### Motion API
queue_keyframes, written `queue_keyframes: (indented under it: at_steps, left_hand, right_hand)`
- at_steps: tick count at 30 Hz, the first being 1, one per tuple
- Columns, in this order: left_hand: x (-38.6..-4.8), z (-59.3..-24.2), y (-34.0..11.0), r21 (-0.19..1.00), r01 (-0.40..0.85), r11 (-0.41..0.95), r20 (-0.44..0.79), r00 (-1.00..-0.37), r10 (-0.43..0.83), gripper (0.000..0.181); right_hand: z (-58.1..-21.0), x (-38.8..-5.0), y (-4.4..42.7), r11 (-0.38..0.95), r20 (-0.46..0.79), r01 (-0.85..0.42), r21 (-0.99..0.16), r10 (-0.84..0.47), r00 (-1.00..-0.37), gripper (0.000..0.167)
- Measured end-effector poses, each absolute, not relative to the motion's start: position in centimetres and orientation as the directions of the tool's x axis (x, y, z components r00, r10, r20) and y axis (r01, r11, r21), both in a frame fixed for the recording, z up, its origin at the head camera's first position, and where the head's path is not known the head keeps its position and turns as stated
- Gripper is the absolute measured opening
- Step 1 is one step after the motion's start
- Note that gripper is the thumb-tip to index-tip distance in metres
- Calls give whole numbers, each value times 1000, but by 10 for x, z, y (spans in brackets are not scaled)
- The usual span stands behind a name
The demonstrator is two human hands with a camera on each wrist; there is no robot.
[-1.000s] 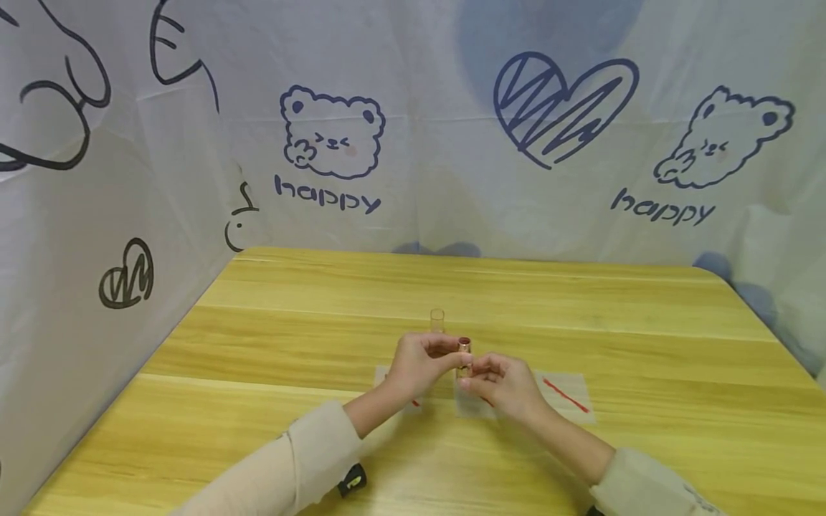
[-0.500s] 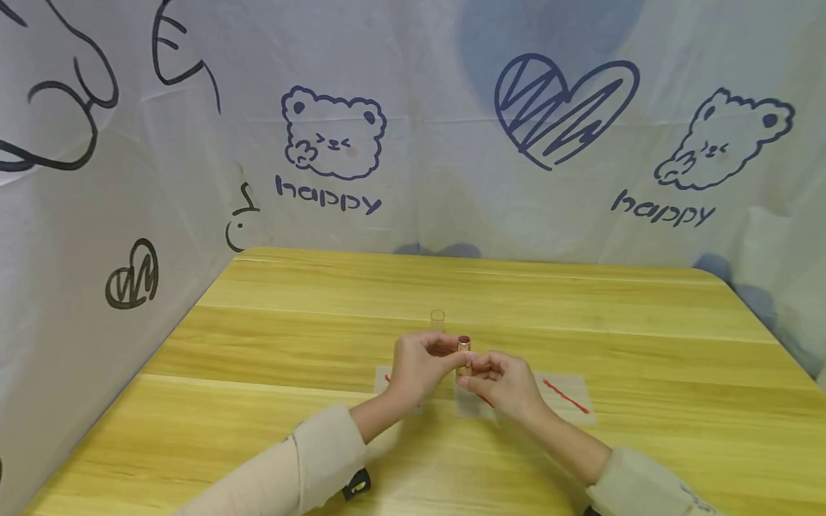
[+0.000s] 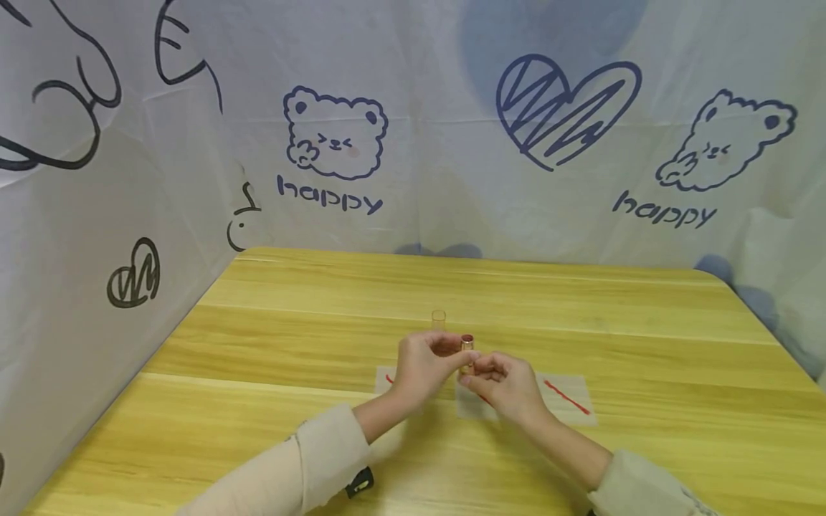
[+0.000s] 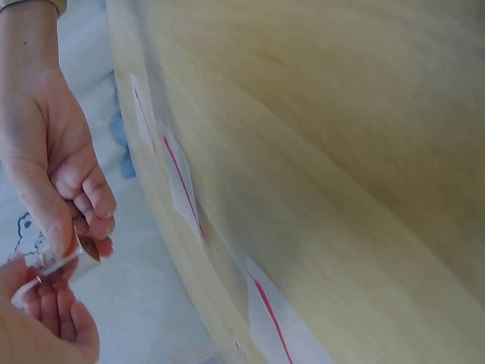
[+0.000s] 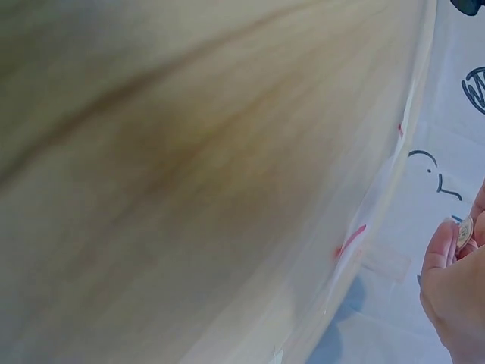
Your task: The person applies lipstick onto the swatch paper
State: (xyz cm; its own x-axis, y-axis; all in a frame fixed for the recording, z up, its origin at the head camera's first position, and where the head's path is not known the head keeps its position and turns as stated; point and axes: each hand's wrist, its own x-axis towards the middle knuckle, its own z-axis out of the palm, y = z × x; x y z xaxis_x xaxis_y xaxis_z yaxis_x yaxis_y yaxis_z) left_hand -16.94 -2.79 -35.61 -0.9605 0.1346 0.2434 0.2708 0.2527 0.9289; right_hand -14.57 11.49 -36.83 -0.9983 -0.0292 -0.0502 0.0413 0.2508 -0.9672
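A gold lipstick tube (image 3: 467, 345) stands upright between the two hands above the table, its dark red tip showing at the upper rim. The left hand (image 3: 421, 364) pinches its upper part between thumb and fingers. Lower down, the right hand (image 3: 511, 385) grips the base with thumb and curled fingers. In the left wrist view, the tube (image 4: 88, 244) lies between both hands at the left edge. Its round base (image 5: 465, 232) shows in the right wrist view beside the fingers. Behind the left hand a clear cap (image 3: 439, 319) stands on the table.
Pale paper pieces with red strokes lie under and beside the hands: a left paper (image 3: 381, 380), a middle paper (image 3: 469, 407) and a right paper (image 3: 574, 401). The wooden table (image 3: 258, 344) meets a drawn-on cloth wall (image 3: 439, 179) behind. A black object (image 3: 359, 482) shows beside the left sleeve.
Both hands keep their hold on the lipstick, which has risen very slightly. The left wrist has shifted a little right and covers more of the left paper's red stroke.
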Motion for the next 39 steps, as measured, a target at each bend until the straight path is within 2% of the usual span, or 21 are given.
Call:
queue_keyframes:
  at_steps: [4,8,14,26,39]
  left_hand:
    - [-172,-356,-32,946,242,213,202,-960,195,28]
    - [-177,-354,-37,966,193,173,158,-967,199,32]
    - [-194,-348,-47,963,222,149,195,-965,175,30]
    - [-226,-357,-64,907,275,319,238,-959,152,39]
    - [-249,-385,-67,873,243,423,159,-961,225,51]
  right_hand:
    - [-367,-146,117,261,-34,26,-965,-25,-999,18]
    - [-362,-148,121,259,-22,11,-966,-40,-999,23]
    - [-353,-154,127,257,1,-10,-966,-36,-999,25]
    - [-351,-155,130,192,6,-13,-981,-40,-999,25]
    - [-354,-155,132,165,-23,16,-986,-42,-999,26]
